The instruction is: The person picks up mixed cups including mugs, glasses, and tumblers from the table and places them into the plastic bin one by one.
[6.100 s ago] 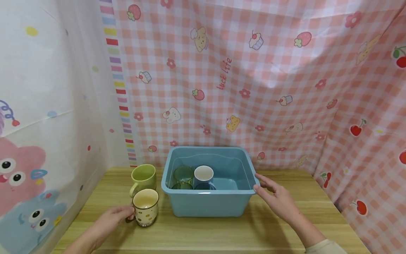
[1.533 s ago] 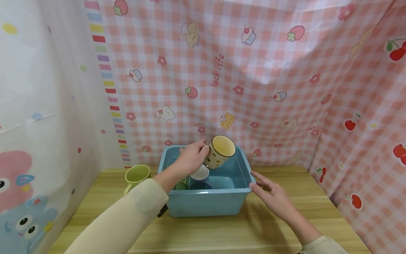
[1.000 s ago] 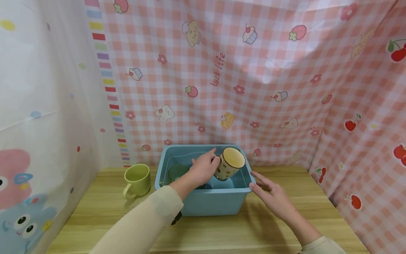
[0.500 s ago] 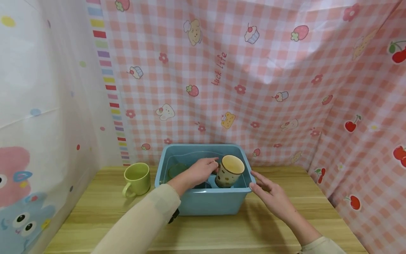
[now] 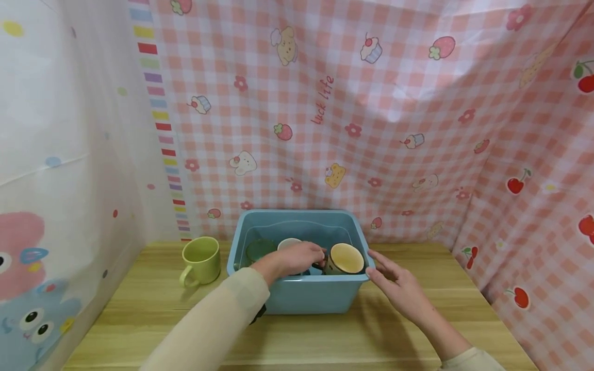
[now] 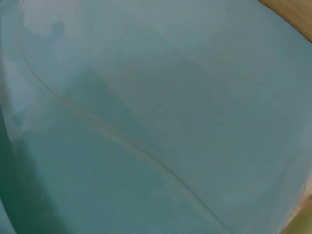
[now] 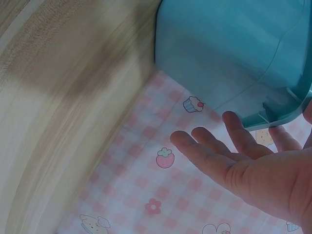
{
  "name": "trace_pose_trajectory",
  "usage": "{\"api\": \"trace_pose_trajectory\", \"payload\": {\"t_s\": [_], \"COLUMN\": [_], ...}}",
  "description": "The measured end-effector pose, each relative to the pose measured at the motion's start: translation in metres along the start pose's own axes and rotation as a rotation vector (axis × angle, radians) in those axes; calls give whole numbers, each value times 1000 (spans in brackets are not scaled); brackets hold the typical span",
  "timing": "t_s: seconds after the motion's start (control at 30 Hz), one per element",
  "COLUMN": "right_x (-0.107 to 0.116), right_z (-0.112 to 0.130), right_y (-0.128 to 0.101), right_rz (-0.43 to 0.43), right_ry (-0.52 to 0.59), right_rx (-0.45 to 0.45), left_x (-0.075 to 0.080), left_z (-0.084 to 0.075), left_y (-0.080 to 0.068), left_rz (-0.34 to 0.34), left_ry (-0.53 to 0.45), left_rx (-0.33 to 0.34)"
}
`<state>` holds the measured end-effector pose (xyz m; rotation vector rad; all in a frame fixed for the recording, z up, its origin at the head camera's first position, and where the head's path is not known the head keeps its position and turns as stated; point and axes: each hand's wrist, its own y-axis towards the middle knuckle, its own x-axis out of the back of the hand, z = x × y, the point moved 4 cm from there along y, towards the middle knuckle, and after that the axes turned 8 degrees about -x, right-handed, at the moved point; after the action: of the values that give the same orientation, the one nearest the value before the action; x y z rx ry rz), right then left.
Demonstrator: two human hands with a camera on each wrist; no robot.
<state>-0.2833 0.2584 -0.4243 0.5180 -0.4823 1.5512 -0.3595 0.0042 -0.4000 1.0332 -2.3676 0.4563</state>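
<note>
I am reaching my left hand (image 5: 297, 256) forward and down, fingers curling in a grip, sleeve stretching along the forearm. I am holding my right hand (image 5: 400, 287) flat, fingers straight and spread.

A cream mug (image 5: 345, 258) with a dark rim and dotted sides sits upright, apparently, inside the blue plastic tub (image 5: 306, 296) at lower centre, against its right wall.

One text can be read: "Luck Life" in slanted red script, on the pink-and-white checked cloth backdrop (image 5: 325, 103) hanging far behind the table, near its middle.
</note>
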Motion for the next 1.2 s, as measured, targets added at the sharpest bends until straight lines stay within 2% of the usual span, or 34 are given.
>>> {"api": "trace_pose_trajectory", "payload": {"t_s": [0.4,0.63,0.7,0.8,0.9,0.97,1.07,1.2], "right_x": [-1,-1,-1,-2,-2,-2,-2,-2], "right_z": [-1,-1,-2,-3,-4,-4,-5,-5], "right_y": [0,-1,0,0,1,1,1,1], "right_rz": [-2,-5,-8,-11,-17,-19,-15,-8], "right_ry": [16,11,8,2,-4,-3,1,4], "right_rx": [-7,-10,-20,-34,-39,-39,-41,-44], "left_x": [1,0,-1,-4,-5,-6,-5,-5], "left_z": [5,9,15,38,47,43,25,14], "left_y": [1,9,14,32,39,36,22,9], "left_rz": [125,171,184,206,219,216,213,201], "left_ry": [72,267,315,392,470,527,604,612], "left_rx": [-4,-59,-55,-36,6,35,81,114]}}
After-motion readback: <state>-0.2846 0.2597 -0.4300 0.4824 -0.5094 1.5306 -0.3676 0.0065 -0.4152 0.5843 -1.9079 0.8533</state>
